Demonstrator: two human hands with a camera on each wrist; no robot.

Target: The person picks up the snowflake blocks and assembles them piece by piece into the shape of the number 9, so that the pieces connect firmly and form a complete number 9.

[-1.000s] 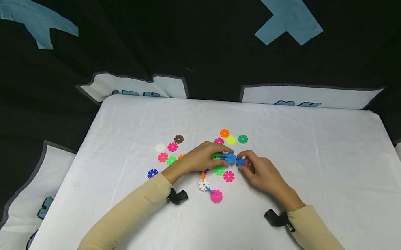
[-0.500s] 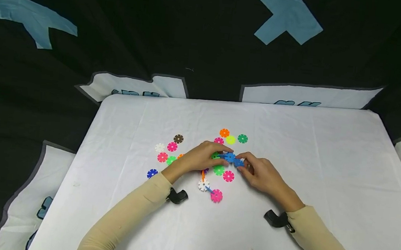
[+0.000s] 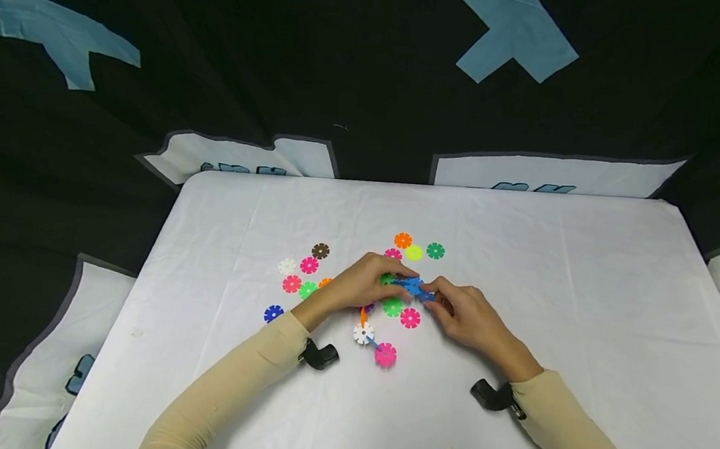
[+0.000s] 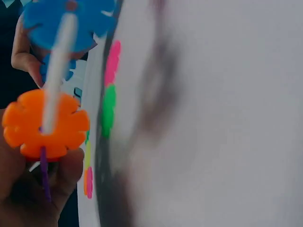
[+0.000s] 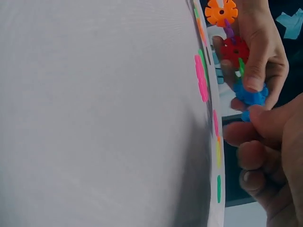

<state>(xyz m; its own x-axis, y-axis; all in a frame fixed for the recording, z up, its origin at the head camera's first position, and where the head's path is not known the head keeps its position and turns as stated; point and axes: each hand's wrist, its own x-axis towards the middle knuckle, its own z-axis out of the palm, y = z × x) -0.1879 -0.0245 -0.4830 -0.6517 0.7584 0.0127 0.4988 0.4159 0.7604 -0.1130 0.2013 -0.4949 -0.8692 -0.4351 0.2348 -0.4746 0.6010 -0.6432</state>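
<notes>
My left hand (image 3: 360,283) grips a chain of slotted plastic snowflake discs. Its fingers hold near a blue disc (image 3: 413,286) and a red disc (image 5: 235,51). My right hand (image 3: 472,317) pinches a second blue disc (image 3: 428,297) at the first one's right edge; whether their slots interlock I cannot tell. In the left wrist view, an orange disc (image 4: 46,124), an edge-on white disc (image 4: 59,71) and a blue disc (image 4: 71,21) belong to the chain. A pink disc (image 3: 385,355) ends it below the left hand. The left palm hides part of the chain.
Loose discs lie on the white-covered table (image 3: 444,424): a brown one (image 3: 320,251), a dark blue one (image 3: 273,313), an orange one (image 3: 403,241), a green one (image 3: 435,251) and several others. Dark cloth (image 3: 376,72) hangs behind the table's far edge.
My right hand has shifted slightly left, bringing its blue disc against the other blue disc and tilting it. The chain's pink end has swung slightly toward me. My left hand has barely moved.
</notes>
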